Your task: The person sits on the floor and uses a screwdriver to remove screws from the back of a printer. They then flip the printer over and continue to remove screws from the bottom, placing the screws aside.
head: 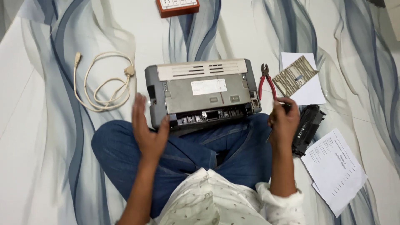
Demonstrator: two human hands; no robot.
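The printer (202,93) rests tilted on the person's knees. The left hand (148,131) is spread, steadying its corner; the right hand (284,121) is closed on a screwdriver (270,134). Poorly braced, the printer could slide onto the pliers (266,81).

Marbled floor (37,137) carries grey printer (202,89), cream cable (102,81), red pliers (266,81), black cartridge (308,127), papers (335,168)

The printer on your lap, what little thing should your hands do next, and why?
Probably steady the printer with the left hand, then bring the tool in the right hand to its open back edge. The left hand is open beside the printer's corner, not gripping it, and the printer rests loosely on the knees, so it could slip.
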